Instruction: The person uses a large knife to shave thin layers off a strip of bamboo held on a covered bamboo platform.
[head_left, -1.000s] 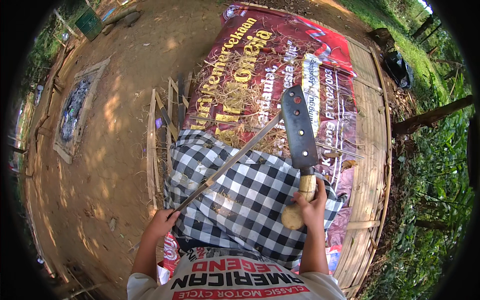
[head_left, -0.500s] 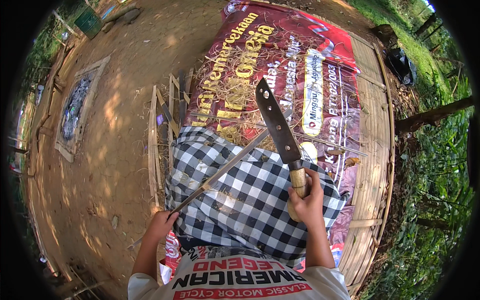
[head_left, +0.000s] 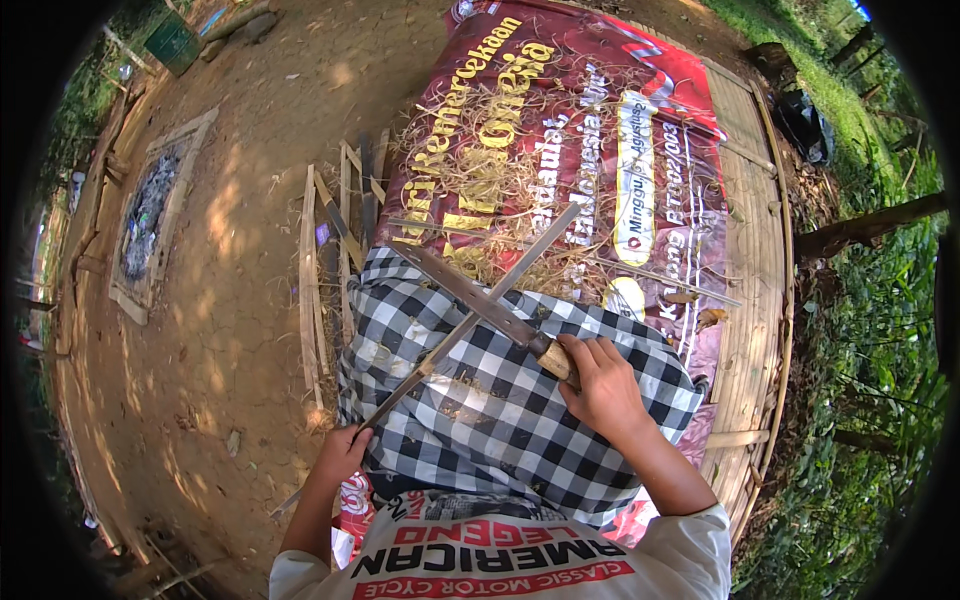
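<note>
The right hand (head_left: 608,388) is gripping the knife (head_left: 515,328), fingers curled round its handle; the left hand (head_left: 342,452) is clasping the strip (head_left: 447,348) low down. The blade is crossing the strip above the cloth (head_left: 500,405), contact unclear; the strip's tip is overhanging the shaving-strewn banner (head_left: 680,88). The platform's (head_left: 742,340) edge is bordering plants (head_left: 870,310) rightward; dirt (head_left: 250,330) is stretching left.

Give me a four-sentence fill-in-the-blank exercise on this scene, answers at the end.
1. The right hand grips the knife by its ____.
2. In this view, blade and thin strip, held by the left hand, form the letter ____.
3. The checked cloth is white, grey and ____.
4. The framed patch of grey debris lies to the person's ____.

Missing words: handle; X; black; left.
</note>
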